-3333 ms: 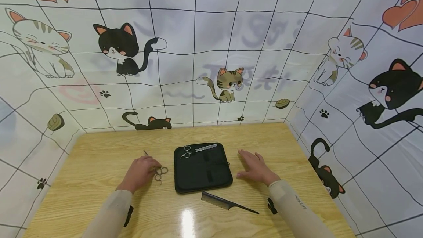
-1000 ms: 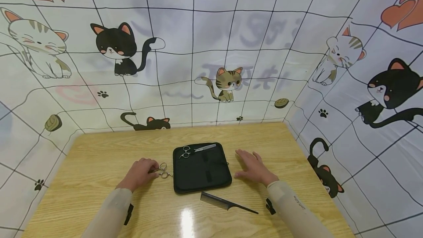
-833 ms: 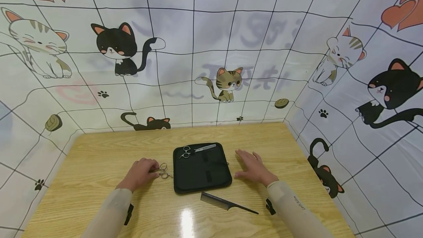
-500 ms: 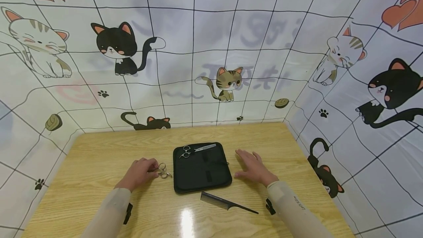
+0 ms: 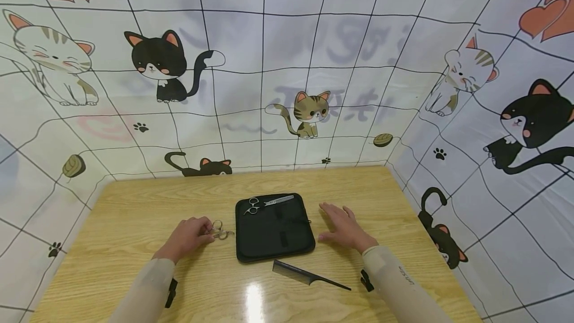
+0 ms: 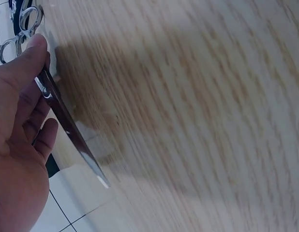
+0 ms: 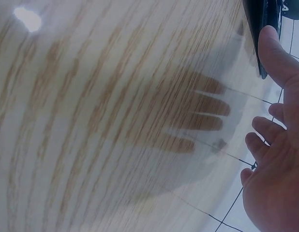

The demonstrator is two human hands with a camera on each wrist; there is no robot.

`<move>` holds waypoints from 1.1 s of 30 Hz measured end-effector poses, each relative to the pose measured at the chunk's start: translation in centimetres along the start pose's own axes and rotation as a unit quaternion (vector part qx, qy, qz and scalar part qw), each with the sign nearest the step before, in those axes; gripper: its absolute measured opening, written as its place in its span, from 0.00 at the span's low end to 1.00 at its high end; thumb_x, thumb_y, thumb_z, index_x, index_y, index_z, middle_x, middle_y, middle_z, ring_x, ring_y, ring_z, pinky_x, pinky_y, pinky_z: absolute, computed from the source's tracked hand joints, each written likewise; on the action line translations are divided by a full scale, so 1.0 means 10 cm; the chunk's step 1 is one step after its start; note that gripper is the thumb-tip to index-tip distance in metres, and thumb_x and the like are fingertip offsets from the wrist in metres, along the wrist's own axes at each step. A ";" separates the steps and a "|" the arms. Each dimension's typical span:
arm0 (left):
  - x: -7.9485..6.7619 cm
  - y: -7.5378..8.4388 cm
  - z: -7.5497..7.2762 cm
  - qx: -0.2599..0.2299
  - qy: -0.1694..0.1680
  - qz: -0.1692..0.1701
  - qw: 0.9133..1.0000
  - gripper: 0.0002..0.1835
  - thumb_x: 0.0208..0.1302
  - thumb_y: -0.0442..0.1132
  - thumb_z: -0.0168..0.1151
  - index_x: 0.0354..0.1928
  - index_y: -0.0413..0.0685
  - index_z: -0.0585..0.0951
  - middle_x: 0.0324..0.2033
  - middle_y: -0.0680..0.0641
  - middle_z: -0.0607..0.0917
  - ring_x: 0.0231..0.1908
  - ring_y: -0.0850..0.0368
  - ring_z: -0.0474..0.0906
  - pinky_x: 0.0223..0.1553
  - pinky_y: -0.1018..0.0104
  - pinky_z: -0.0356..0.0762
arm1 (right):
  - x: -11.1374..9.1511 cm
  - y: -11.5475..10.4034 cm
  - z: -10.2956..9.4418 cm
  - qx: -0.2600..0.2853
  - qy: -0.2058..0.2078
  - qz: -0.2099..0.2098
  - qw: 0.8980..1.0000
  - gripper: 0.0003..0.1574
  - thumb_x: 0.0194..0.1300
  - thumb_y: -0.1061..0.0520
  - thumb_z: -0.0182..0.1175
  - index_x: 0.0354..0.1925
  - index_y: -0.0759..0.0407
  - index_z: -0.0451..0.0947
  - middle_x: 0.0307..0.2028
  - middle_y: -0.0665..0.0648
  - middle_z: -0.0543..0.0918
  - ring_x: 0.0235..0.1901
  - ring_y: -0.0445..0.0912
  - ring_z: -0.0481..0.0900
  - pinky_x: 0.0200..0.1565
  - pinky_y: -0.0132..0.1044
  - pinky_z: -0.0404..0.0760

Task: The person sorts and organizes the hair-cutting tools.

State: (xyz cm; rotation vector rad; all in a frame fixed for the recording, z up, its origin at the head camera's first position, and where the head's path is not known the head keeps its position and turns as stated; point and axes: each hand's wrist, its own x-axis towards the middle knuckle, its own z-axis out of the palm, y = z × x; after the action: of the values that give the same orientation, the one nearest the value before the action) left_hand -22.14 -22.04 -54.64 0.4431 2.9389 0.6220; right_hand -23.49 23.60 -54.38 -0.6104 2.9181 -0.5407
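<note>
My left hand [image 5: 187, 237] pinches a pair of silver scissors [image 6: 67, 118] between thumb and fingers, near the handles. The scissors' finger rings [image 5: 219, 231] point right, toward the case; their closed blades run back under the palm, as the left wrist view shows. A flat black case [image 5: 269, 243] lies just right of these rings. On its upper part rests a second pair of scissors, thinning shears [image 5: 275, 201] with a toothed blade. Beside the case's right edge my right hand [image 5: 345, 228] holds nothing, its fingers extended and spread a little.
A black tail comb [image 5: 305, 272] lies in front of the case, its thin handle pointing right. The wooden table [image 5: 148, 203] ends at a back edge against a cat-patterned cloth wall [image 5: 242, 88], which also rises at both sides.
Since the first frame the held scissors have turned, so their rings point right and the blade tip beyond the left hand is hidden. The right hand has stayed almost still.
</note>
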 end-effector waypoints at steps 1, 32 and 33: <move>0.00 -0.01 0.00 -0.001 0.003 0.001 1.000 0.10 0.52 0.45 0.66 0.31 0.55 0.75 0.25 0.59 0.78 0.30 0.62 0.69 0.40 0.58 0.66 | 0.00 0.00 0.00 -0.001 0.000 0.000 1.000 0.58 0.49 0.35 0.65 0.70 0.52 0.52 0.68 0.57 0.58 0.68 0.54 0.56 0.66 0.59 0.43; 0.18 0.30 -0.11 -0.073 0.068 0.028 0.995 0.09 0.54 0.43 0.66 0.36 0.50 0.78 0.31 0.56 0.83 0.38 0.58 0.77 0.44 0.55 0.72 | 0.08 -0.13 -0.04 -0.028 0.073 -0.044 0.996 0.51 0.51 0.43 0.67 0.68 0.52 0.57 0.66 0.53 0.64 0.65 0.49 0.61 0.65 0.53 0.49; 0.19 0.32 -0.10 -0.076 0.067 0.030 0.994 0.09 0.54 0.43 0.66 0.36 0.51 0.78 0.31 0.56 0.83 0.38 0.58 0.77 0.44 0.56 0.72 | 0.09 -0.13 -0.04 -0.029 0.076 -0.047 0.996 0.51 0.51 0.43 0.67 0.68 0.52 0.57 0.66 0.53 0.64 0.65 0.49 0.61 0.65 0.53 0.49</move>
State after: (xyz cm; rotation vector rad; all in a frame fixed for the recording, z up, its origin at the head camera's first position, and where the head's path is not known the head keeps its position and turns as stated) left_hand -23.29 -19.05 -52.48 0.4929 2.9825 0.9098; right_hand -23.86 22.25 -53.51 -0.7475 3.0697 -0.5373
